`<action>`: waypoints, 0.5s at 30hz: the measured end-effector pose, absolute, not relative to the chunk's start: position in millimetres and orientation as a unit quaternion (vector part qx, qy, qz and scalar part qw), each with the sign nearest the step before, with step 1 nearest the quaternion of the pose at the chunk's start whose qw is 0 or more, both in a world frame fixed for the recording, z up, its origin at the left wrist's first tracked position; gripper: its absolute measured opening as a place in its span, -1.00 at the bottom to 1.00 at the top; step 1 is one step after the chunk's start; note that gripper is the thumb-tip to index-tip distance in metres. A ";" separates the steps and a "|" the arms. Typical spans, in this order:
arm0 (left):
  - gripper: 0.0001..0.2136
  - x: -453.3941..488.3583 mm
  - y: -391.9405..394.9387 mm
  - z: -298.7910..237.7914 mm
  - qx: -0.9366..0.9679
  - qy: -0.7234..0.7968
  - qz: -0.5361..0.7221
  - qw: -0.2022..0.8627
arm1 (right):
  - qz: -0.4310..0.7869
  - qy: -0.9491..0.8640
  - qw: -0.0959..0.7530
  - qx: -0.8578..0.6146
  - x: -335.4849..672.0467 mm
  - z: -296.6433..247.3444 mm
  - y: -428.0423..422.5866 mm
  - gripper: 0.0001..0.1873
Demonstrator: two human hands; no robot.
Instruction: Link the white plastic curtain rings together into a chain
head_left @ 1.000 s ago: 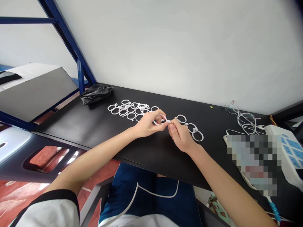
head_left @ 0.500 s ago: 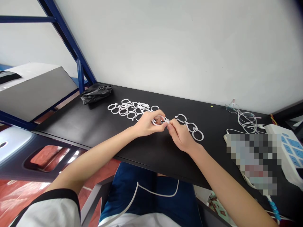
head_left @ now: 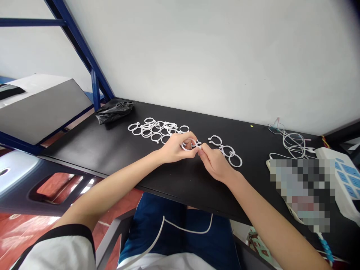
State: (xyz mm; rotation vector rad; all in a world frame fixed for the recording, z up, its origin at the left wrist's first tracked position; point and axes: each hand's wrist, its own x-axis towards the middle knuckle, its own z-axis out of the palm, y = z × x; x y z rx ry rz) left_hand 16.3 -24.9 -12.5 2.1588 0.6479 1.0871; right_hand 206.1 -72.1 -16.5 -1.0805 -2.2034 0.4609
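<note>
A white plastic ring (head_left: pixel 184 148) with a small eyelet is held between both hands above the black table (head_left: pixel 180 176). My left hand (head_left: pixel 176 147) is closed around the ring's left side, thumb below and fingers above. My right hand (head_left: pixel 213 161) pinches the right end of the ring, where the eyelet is mostly covered by the fingertips. Behind and left of my left hand lies a loose heap of similar white rings (head_left: pixel 156 137), several overlapping. Just beyond my right hand rest a few more rings (head_left: pixel 235 160), close together and partly hidden by the hand.
A crumpled black plastic bag (head_left: pixel 114 112) sits at the table's far left. At the right are a coiled white cable (head_left: pixel 294 144), a blurred-out device (head_left: pixel 300 195) and a white power strip (head_left: pixel 341 180). A blue metal frame (head_left: pixel 81 45) rises at the left against the wall.
Both hands stay almost in place. The held ring has turned slightly between the fingers, and its right end sits a little lower. The rings on the table have not moved.
</note>
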 end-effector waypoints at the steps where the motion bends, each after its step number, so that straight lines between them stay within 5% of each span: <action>1: -0.87 16.2 -24.6 -13.2 0.821 0.242 0.413 0.312 | 0.175 -0.837 0.316 -0.411 206.3 -16.8 -72.1 -0.76; 15: -0.86 15.6 -23.2 -14.1 0.830 0.234 0.413 0.292 | 0.181 -0.831 0.325 -0.413 207.4 -17.4 -72.2 -0.75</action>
